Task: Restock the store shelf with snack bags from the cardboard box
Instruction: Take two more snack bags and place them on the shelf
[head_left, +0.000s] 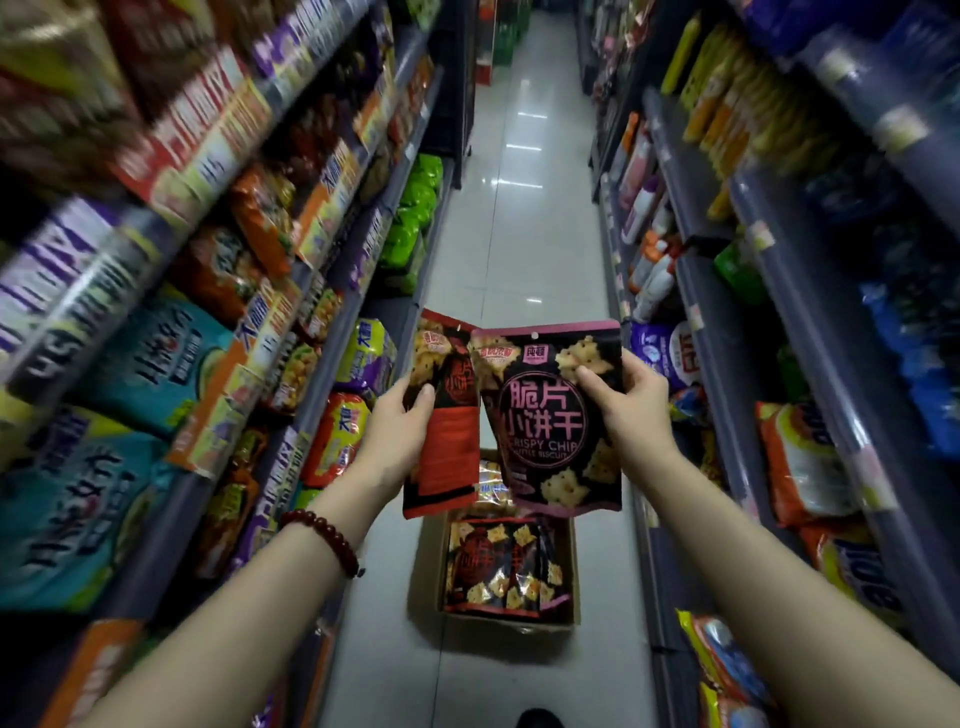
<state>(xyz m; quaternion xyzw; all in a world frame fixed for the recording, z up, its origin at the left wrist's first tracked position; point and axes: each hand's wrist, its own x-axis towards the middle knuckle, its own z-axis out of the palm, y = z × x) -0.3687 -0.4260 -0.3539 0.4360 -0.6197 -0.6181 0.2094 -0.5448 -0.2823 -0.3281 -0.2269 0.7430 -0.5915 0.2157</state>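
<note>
My left hand (402, 418) grips a red and black snack bag (447, 441) by its left edge. My right hand (631, 402) holds a black and pink snack bag (548, 421) printed with cracker pictures, thumb on its front. Both bags hang upright side by side in mid-aisle, the pink one overlapping the red one's right edge. Directly below them on the floor stands the open cardboard box (511, 631), with more bags of the same kind (501, 566) lying inside. A bead bracelet sits on my left wrist.
Packed snack shelves (218, 332) run along the left, with teal, orange and purple bags. Another shelf unit (748, 364) on the right carries bottles and bags. The tiled aisle floor (519, 208) stretches ahead between them. A dark shoe tip (540, 719) shows at the bottom.
</note>
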